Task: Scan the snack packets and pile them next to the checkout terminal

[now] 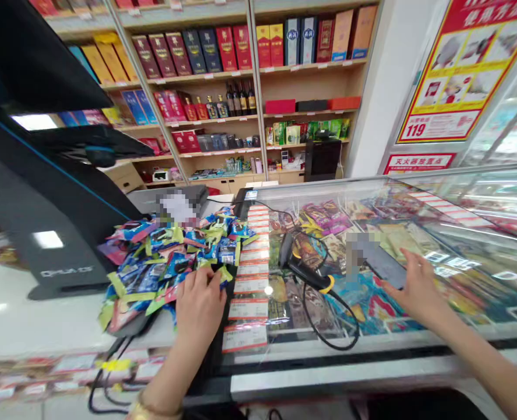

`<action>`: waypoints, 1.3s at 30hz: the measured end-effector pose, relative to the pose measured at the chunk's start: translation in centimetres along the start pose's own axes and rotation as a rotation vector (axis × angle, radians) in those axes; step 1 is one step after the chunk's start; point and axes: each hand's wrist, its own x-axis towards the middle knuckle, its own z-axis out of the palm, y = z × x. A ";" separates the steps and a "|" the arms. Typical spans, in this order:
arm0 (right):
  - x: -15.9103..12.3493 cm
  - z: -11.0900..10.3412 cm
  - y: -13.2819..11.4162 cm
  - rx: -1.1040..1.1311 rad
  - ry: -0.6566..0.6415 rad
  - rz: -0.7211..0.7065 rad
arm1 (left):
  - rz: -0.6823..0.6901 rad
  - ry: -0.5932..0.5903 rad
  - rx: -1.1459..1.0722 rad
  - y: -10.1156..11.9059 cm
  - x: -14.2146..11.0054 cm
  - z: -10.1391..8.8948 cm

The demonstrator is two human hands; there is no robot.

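My left grip (200, 300) lay on small blue-green plastic packets (147, 274) heaped beside red-white paper labels (250, 284); couldn't tell if clenched. Right grip (398, 271) held flat grey rectangular phone (386, 265) over glass. Light touch suited loose heap.

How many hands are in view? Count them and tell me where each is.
2: the left hand on the pile of small packets, and the right hand holding the phone over the glass. No other hand shows.
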 end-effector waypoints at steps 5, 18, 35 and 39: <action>-0.1 -1.5 5.6 -0.071 0.113 0.108 | -0.020 0.073 -0.093 -0.2 -0.4 0.7; -3.7 -7.5 -19.1 0.478 0.170 -0.871 | -0.962 -0.106 -1.890 4.3 4.6 -3.4; -2.0 -3.7 -21.0 0.485 0.125 -0.987 | -0.985 -0.161 -2.149 8.2 7.6 0.2; -0.8 -0.9 -18.8 0.390 0.034 -0.776 | -0.953 -0.152 -2.081 8.0 7.5 1.0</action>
